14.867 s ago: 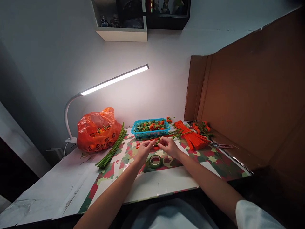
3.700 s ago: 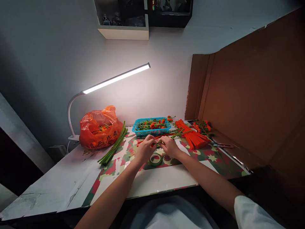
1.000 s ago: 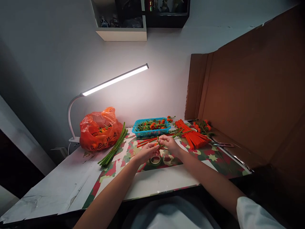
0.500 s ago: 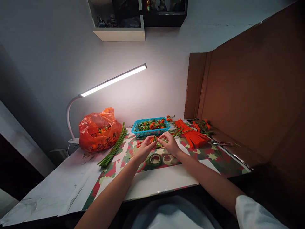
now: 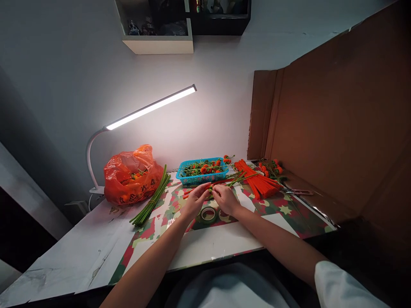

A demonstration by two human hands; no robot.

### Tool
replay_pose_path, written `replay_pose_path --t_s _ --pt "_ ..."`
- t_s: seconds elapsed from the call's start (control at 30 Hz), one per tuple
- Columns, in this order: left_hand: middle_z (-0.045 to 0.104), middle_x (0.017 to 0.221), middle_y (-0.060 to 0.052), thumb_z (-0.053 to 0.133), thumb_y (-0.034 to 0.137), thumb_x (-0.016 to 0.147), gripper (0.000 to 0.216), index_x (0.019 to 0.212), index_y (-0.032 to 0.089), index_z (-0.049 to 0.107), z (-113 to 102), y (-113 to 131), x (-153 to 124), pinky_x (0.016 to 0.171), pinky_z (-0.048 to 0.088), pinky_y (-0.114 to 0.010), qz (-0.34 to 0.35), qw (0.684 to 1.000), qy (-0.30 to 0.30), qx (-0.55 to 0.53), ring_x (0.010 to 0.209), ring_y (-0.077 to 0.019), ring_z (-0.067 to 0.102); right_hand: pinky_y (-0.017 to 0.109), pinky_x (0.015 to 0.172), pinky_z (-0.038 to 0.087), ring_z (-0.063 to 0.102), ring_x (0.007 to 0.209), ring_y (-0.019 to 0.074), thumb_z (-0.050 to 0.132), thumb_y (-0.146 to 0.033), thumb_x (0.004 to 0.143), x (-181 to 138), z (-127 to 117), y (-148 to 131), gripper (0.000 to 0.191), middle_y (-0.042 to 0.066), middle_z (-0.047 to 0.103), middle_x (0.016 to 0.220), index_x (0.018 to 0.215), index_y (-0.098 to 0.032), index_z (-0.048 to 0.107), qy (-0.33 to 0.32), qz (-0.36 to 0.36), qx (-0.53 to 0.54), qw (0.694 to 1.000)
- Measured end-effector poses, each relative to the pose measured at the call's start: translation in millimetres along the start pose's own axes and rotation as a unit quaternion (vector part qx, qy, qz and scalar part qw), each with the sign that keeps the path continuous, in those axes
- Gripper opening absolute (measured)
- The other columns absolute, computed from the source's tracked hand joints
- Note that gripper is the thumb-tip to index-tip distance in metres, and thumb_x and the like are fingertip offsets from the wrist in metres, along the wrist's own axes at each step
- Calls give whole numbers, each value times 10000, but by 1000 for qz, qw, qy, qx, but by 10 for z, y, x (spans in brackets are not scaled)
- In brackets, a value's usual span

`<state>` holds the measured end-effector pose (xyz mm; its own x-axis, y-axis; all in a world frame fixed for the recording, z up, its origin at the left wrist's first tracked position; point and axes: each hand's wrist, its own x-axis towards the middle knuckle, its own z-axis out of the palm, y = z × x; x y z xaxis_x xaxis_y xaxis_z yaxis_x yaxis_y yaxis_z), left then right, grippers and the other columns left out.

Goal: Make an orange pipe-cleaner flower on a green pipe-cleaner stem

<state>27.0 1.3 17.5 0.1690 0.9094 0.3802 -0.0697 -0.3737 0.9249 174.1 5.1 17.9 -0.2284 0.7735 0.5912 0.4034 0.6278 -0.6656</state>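
Observation:
My left hand (image 5: 195, 202) and my right hand (image 5: 226, 200) meet over the middle of the table with fingers closed. Between their fingertips is a small green-and-orange fuzzy flower piece (image 5: 210, 188), mostly hidden by the fingers. Just below the hands a roll of green tape (image 5: 208, 221) lies flat on the patterned mat. Behind them sits a blue basket (image 5: 202, 180) holding orange flowers with green stems. To the right of my right hand, a fan of orange pipe cleaners (image 5: 260, 183) is spread out, with green stems beside it.
At left, an orange plastic bag (image 5: 128, 186) stands by a bundle of green stems (image 5: 150, 201). Scissors (image 5: 298, 192) and more orange flowers (image 5: 271, 168) lie at right, before a cardboard wall (image 5: 321, 128). A lit lamp (image 5: 150, 107) reaches over the table.
My fingers have closed further over the small flower piece, so less of it shows. My right hand has turned a little inward and down. The whole view has shifted slightly.

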Motion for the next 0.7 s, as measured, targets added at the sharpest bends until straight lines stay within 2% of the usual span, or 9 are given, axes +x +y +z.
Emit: replay_pose_path --t_s 0.07,0.13,0.3,0.4,0.5,0.6,0.7 --pt "694 1031 -83 688 439 701 428 1037 178 638 9 -11 0 828 492 -340 19 1000 7 8 978 -236 619 263 560 262 377 561 140 458 -276 770 24 55 27 240 -26 405 551 550 -207 392 -9 55 102 993" --pt "693 1029 -82 668 420 728 389 1031 179 633 16 -10 -9 831 485 -333 32 999 11 14 980 -229 614 254 515 242 328 508 118 469 -309 732 53 110 54 254 -43 354 506 518 -206 379 -20 123 222 967" --pt "685 1053 -86 650 390 756 335 1013 177 636 32 9 -31 846 468 -323 39 999 16 13 998 -227 604 226 455 200 310 447 79 555 -300 642 80 170 79 219 -61 377 470 529 -196 399 -50 293 416 860" --pt "678 1075 -100 670 422 731 416 1059 175 602 40 0 -19 788 489 -318 8 1000 16 -20 955 -226 619 207 440 194 325 436 66 600 -298 619 68 147 51 201 -61 419 488 571 -185 441 -69 340 469 812" --pt "688 1042 -103 696 454 698 492 1074 177 542 35 -26 8 752 510 -330 -32 996 37 -77 855 -202 647 202 438 200 348 452 65 626 -333 629 62 102 17 193 -47 468 528 627 -171 522 -91 328 466 817" --pt "701 949 -77 727 454 666 447 958 168 545 14 -49 29 770 519 -340 -46 990 70 -110 781 -177 662 214 446 232 374 479 81 602 -389 671 71 59 12 231 -27 484 531 608 -172 553 -84 278 418 861" --pt "688 849 -38 735 443 660 409 909 165 570 -6 -47 29 716 535 -328 -52 990 89 -98 718 -168 665 230 461 267 392 495 100 574 -439 706 85 42 40 290 -22 477 514 573 -184 535 -48 220 363 904"
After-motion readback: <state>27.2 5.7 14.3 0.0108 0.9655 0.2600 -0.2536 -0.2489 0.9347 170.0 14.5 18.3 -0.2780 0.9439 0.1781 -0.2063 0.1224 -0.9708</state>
